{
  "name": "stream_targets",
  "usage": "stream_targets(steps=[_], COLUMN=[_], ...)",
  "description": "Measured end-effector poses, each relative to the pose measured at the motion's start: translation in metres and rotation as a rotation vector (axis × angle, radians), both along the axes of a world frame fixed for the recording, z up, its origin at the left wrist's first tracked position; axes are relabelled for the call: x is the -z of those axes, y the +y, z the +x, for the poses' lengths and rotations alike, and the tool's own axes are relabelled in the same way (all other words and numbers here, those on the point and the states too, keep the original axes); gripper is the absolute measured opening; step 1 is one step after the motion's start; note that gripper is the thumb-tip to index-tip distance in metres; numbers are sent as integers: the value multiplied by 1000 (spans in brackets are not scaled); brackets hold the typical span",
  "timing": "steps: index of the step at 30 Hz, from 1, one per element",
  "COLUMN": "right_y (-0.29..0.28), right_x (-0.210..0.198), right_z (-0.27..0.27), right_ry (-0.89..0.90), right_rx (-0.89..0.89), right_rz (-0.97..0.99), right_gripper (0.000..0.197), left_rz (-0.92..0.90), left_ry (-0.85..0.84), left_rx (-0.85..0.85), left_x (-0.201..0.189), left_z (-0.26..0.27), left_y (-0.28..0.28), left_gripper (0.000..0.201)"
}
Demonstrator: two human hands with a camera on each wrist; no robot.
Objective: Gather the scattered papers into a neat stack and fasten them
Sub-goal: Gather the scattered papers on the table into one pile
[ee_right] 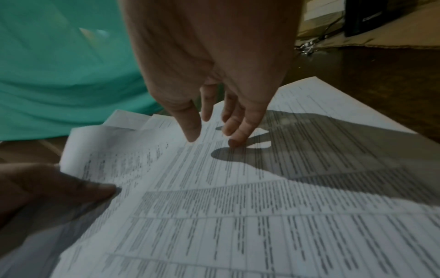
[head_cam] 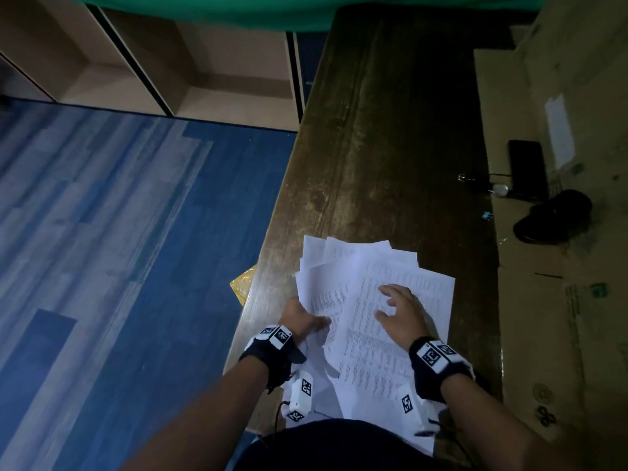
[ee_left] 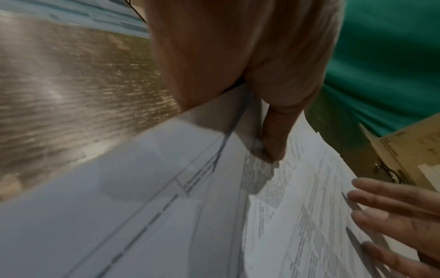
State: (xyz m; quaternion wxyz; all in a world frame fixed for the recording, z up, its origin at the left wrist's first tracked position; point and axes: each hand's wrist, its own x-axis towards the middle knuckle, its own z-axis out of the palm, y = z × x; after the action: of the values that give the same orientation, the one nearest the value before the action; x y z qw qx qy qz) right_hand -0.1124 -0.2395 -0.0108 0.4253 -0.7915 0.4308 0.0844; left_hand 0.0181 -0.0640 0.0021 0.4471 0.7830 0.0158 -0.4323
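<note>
Papers (head_cam: pixel 390 266) are lying fanned on the table's (head_cam: pixel 390 130) near end, long axes running roughly away from the person. Left hand (head_cam: pixel 300 316) is pinching the left sheets' edge, thumb on top. Right hand (head_cam: pixel 402 314) is hovering, fingers spread, fingertips (ee_right: pixel 234 142) touching the top sheet.

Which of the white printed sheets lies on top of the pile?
The large white printed sheet on the right, under the right hand. Its whole face shows; the others peek out behind and left of it.

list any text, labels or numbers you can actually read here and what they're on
None can be read.
papers: rows of printed table text, too blurred.
wrist bands: black-and-white square code markers, no words.
cardboard: faint print, too small.
black box: a light label, illegible.
</note>
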Motion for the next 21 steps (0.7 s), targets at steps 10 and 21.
stream_targets(steps=[10,21], right_y=[-47,-11], right_x=[9,-14], right_z=[-52,-37], right_ry=[-55,-281], right_rx=[714,406], right_rz=[0,602], right_gripper=[59,58], left_rz=[-156,-425], left_ry=[56,498], left_rx=[-107,-273], left_x=[7,-15], left_z=[14,12], left_y=[24,21], left_gripper=[47,63])
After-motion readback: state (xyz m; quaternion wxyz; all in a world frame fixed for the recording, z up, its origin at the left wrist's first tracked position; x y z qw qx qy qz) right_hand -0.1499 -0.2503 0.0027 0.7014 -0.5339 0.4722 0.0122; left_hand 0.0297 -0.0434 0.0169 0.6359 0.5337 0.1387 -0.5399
